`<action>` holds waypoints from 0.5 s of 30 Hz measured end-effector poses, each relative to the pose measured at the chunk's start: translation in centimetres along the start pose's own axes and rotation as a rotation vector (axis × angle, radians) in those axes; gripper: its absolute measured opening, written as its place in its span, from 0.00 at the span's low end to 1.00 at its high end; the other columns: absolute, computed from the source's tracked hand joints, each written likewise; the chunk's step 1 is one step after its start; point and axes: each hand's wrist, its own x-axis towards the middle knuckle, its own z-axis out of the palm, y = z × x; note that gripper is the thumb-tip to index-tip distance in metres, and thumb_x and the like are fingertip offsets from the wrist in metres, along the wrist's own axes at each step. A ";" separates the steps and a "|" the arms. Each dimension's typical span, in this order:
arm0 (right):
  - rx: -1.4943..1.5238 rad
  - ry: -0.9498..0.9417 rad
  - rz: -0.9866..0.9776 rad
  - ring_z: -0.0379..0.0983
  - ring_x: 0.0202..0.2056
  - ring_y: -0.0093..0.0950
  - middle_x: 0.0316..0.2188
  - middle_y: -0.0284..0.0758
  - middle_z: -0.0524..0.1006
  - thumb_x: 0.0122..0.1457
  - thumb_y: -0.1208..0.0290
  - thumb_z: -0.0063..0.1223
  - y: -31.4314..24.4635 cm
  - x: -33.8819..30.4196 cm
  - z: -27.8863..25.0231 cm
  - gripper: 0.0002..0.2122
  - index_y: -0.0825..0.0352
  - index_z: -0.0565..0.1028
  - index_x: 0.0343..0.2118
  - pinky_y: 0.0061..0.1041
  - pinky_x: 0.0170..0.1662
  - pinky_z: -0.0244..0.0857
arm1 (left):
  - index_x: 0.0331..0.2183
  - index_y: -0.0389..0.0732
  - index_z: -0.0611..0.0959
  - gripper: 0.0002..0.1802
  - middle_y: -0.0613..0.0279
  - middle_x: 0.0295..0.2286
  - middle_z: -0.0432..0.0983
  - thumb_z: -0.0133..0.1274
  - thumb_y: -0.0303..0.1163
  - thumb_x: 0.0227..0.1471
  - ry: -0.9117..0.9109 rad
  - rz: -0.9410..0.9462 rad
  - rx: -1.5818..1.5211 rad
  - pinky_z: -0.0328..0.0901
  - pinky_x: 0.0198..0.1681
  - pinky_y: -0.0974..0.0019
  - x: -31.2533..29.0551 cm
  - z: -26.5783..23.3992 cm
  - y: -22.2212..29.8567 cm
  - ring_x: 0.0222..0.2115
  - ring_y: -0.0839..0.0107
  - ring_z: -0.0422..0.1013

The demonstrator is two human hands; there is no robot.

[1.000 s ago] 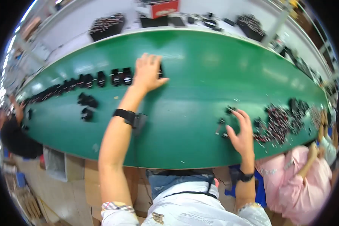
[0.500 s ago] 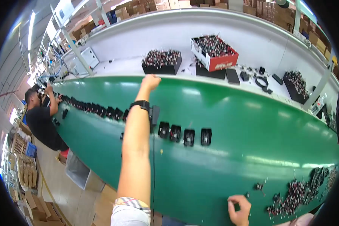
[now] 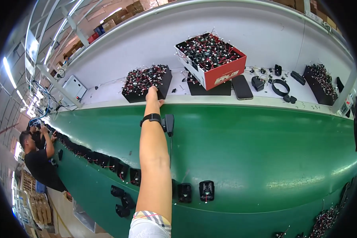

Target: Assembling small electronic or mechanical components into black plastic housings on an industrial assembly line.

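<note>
My left hand [image 3: 152,95] reaches far across the bench to the front of a black box [image 3: 165,87] heaped with small wired parts [image 3: 144,77]. It overlaps the box's front rim, and the thumb stands off to the right side. The fingertips are too small and partly hidden, so whether they grip anything does not show. On the left wrist sits a black strap [image 3: 151,118] with a dark block-shaped device [image 3: 169,123] and a cable. My right hand is out of view. Black housings [image 3: 207,191] lie on the green work surface beside my forearm.
A red and white box [image 3: 226,75] of wired parts stands right of the black box, near a phone [image 3: 242,87] and a black ring [image 3: 280,87]. A row of black housings [image 3: 101,158] leads left to a co-worker [image 3: 39,162]. Loose wired parts [image 3: 325,222] lie at lower right.
My left hand has moved from over the bench's far edge to the black box of wired parts. My right hand has left the view. The view has shifted, so the bench sits lower.
</note>
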 end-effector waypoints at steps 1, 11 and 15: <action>0.009 -0.005 0.019 0.71 0.19 0.32 0.21 0.39 0.74 0.58 0.75 0.63 -0.1 0.1 0.0 0.05 0.66 0.82 0.36 0.29 0.24 0.66 | 0.46 0.37 0.78 0.26 0.51 0.46 0.72 0.53 0.40 0.45 -0.020 0.009 -0.021 0.67 0.33 0.49 0.4 -0.3 0.2 0.39 0.54 0.71; -0.034 -0.118 0.106 0.74 0.24 0.37 0.23 0.40 0.76 0.57 0.70 0.66 1.9 -2.4 -0.1 0.07 0.62 0.83 0.38 0.32 0.28 0.68 | 0.56 0.44 0.71 0.30 0.51 0.53 0.67 0.49 0.44 0.52 0.018 -0.014 0.019 0.69 0.50 0.37 0.3 2.1 0.7 0.51 0.52 0.68; 0.031 -0.100 0.188 0.75 0.25 0.39 0.25 0.41 0.78 0.58 0.70 0.65 0.3 -1.4 -0.9 0.07 0.63 0.82 0.39 0.35 0.28 0.68 | 0.58 0.44 0.71 0.33 0.52 0.58 0.65 0.50 0.48 0.54 0.011 -0.077 -0.005 0.69 0.49 0.37 2.9 2.7 1.5 0.55 0.48 0.65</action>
